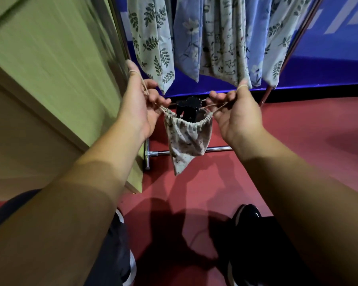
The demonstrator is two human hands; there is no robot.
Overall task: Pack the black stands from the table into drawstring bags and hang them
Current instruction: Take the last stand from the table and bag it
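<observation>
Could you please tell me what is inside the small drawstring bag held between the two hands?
A black stand sits in the bag, its top poking out of the half-open mouth. Its lower part is hidden by the fabric, as is anything beneath it.

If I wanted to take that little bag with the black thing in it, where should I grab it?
Probably by the cords at either side of the drawstring bag, coming from the sides. Its gathered mouth is partly open, and the black stand pokes out the top.
</observation>
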